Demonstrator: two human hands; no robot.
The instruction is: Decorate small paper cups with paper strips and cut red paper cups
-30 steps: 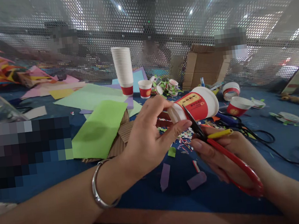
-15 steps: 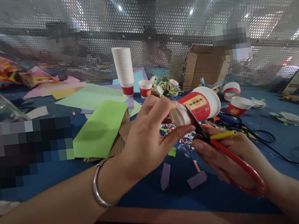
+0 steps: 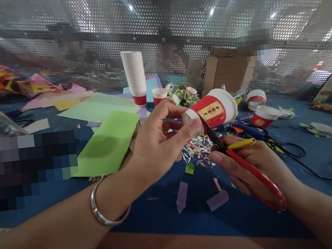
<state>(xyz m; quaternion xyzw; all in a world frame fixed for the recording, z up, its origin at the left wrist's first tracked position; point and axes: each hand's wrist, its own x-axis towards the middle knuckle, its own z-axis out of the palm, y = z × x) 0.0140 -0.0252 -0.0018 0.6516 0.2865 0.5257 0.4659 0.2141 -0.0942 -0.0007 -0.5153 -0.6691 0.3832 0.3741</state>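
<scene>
My left hand pinches the base of a red and white paper cup, which lies sideways in the air with its mouth facing right. A silver bangle circles that wrist. My right hand grips red-handled scissors, with a yellow stick under the fingers as well. The dark blades point up and left and touch the cup near its base. Below the cup lies a pile of paper shreds on the blue table.
A tall stack of paper cups and a single cup stand behind. Green paper sheets lie left, cut cups and a black cable right. A cardboard box leans on the perforated screen. Purple scraps lie near the front edge.
My left hand has turned and shifted the cup slightly left and down. The scissors have followed it, blades still at the cup's base.
</scene>
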